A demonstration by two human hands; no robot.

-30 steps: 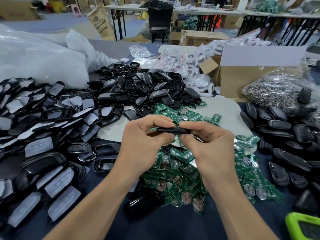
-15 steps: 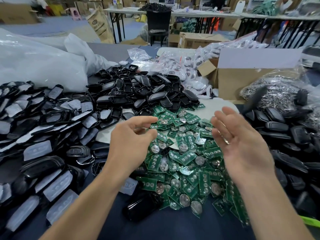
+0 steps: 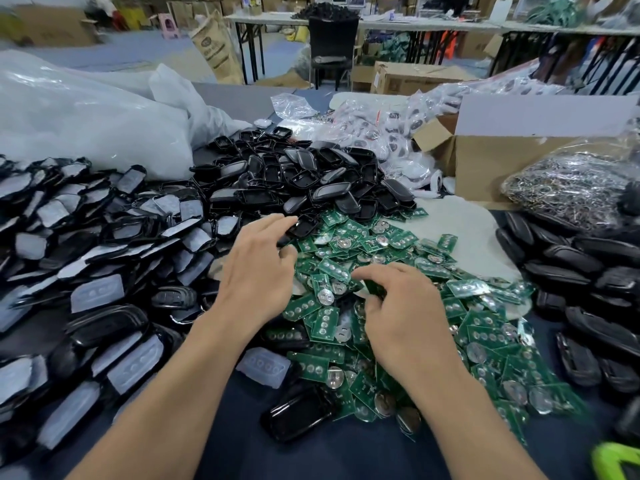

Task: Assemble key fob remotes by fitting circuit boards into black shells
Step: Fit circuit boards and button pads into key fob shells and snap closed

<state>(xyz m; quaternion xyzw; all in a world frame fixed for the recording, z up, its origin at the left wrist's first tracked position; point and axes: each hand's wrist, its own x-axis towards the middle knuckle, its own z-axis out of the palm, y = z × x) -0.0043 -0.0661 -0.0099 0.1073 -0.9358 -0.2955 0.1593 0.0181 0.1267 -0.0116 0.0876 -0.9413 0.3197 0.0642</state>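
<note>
**Both hands drop onto the parts heap**

Since half a second ago, both hands have come down from mid-air. The left hand [image 3: 258, 271] now reaches far-left toward the black shells [image 3: 311, 181]. The right hand [image 3: 398, 310], no longer palm-up, has turned over onto the green circuit boards [image 3: 346, 268]. The fob held between them a second ago is out of both hands.

On my feed the left hand is released, its fingers loosely spread. Its index tip sits just beside one open shell [image 3: 305, 226] at the near edge of that heap, and I cannot make out whether they touch. The right hand's fingers curl down into the boards in the middle of the table. Their tips are buried, so I cannot tell whether it grasps a board.

On the left, shells with translucent pads [image 3: 97, 292] run off the frame edge. On the right, a heap of closed fobs [image 3: 571, 258] is blurred and cut off. A bright green object [image 3: 613, 460] at the near right corner is mostly out of frame. Far right, a cardboard box [image 3: 502, 168] is partly hidden by a bag of metal bits [image 3: 568, 188] too small to identify.
</note>
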